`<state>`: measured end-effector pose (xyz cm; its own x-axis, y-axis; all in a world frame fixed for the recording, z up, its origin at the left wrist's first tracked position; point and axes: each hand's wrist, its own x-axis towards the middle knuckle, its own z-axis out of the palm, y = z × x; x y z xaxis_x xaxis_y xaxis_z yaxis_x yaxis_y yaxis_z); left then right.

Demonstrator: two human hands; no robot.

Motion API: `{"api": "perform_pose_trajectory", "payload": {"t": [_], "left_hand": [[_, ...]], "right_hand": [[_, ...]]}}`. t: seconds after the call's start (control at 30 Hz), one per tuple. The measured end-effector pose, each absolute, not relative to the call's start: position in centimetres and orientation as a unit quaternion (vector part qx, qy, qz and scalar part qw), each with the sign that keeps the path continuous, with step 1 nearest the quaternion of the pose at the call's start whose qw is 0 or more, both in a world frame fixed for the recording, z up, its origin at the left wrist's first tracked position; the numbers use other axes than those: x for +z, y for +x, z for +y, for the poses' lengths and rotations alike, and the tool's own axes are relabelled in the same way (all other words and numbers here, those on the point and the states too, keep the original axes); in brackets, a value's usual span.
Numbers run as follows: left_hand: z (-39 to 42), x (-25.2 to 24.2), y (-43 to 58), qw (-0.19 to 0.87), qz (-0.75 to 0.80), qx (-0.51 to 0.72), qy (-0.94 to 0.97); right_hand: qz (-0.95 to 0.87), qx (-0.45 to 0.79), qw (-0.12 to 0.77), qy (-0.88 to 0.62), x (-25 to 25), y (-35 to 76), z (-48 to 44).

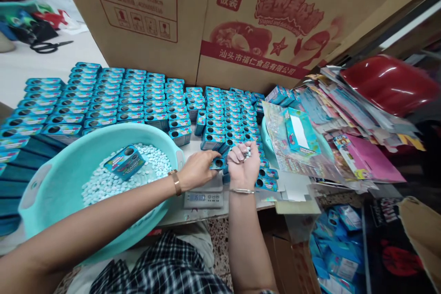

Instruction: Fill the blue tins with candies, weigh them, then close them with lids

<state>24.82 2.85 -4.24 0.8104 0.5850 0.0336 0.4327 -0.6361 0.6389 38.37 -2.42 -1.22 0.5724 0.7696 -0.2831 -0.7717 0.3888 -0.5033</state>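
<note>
Pinched by its near end, the small blue tin (217,163) sat in the narrow grip of the left hand (196,170), just above the middle of the frame; it lay at the far edge of the scale (203,198), though whether it rested on the pan could not be told; the right hand (243,165) touched it from the right, palm up and cupped, its grip curled loosely round a few white tablets (245,150).

The step in hand looked like filling the tin by weight; a next move would call for the fingertips to line up over the tin's round hole, the tin held steady, an eye on the readout.

The left forearm crossed from the lower left over the basin (41,193), a gold watch at the wrist; the right forearm rose from the bottom centre, wrist rolled outward; rows of tins (113,96) filled the bench beyond.
</note>
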Motion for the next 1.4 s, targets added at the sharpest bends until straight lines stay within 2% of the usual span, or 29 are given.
{"api": "perform_pose_trajectory", "payload": {"t": [0.1,0.37,0.67,1.03,1.27,1.4], "left_hand": [[3.7,-3.2,23.8,0.333,0.267,0.128,0.895],[6.8,0.7,18.2,0.38,0.304,0.204,0.849],[5.6,0.4,15.8,0.418,0.336,0.215,0.816],[4.6,0.3,19.0,0.22,0.211,0.164,0.938],[3.9,0.1,22.6,0.053,0.152,0.016,0.987],[3.7,0.3,22.4,0.052,0.171,0.041,0.983]], "right_hand": [[0.007,0.483,0.837,-0.257,-0.6,39.8,-3.6],[-0.016,0.424,0.876,-0.229,0.3,43.2,-8.5],[0.03,0.421,0.879,-0.222,-0.5,42.9,-9.0],[0.012,0.448,0.861,-0.241,-1.3,41.5,-7.8],[0.028,0.464,0.853,-0.236,-1.5,40.9,-7.6],[0.072,0.455,0.856,-0.236,-1.3,40.1,-7.8]]}}
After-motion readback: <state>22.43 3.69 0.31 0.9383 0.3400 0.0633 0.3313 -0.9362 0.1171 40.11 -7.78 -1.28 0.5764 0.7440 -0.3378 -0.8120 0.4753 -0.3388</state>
